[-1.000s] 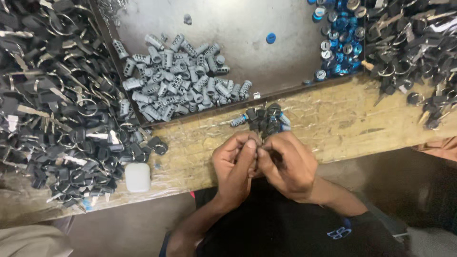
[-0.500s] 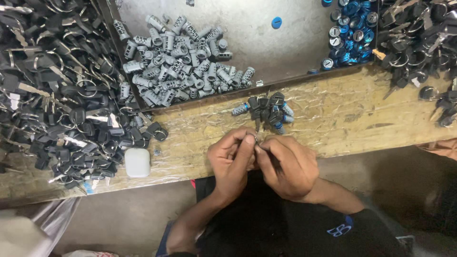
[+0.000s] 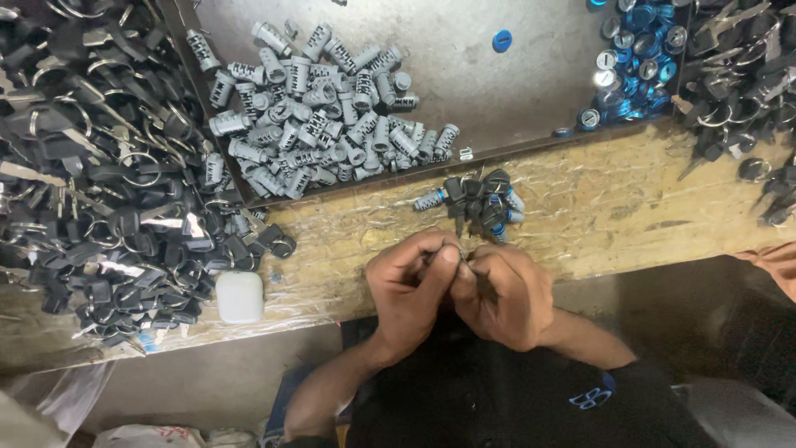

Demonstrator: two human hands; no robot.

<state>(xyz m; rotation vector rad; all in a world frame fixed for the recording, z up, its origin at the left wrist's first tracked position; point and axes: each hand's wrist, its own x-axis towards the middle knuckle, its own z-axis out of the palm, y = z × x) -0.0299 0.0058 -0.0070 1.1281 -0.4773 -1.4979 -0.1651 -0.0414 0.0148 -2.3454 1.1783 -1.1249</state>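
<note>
My left hand [image 3: 410,282] and my right hand [image 3: 502,290] meet at the near edge of a worn wooden bench [image 3: 630,207], fingertips pinched together on a small part that the fingers mostly hide. Just beyond them lies a small cluster of black-headed keys fitted with grey lock cylinders [image 3: 477,202]. A heap of grey lock cylinders [image 3: 323,116] fills the left of a metal tray [image 3: 514,99] farther back.
A big pile of black keys on rings [image 3: 99,182] covers the left side, with a white rounded case [image 3: 240,296] at its near edge. Blue and silver caps [image 3: 634,62] sit in the tray's right corner. More black keys [image 3: 742,75] lie at right.
The view has shifted a little, so the bench sits lower in frame. Both hands stay pressed together at the bench edge, fingers working the small part.
</note>
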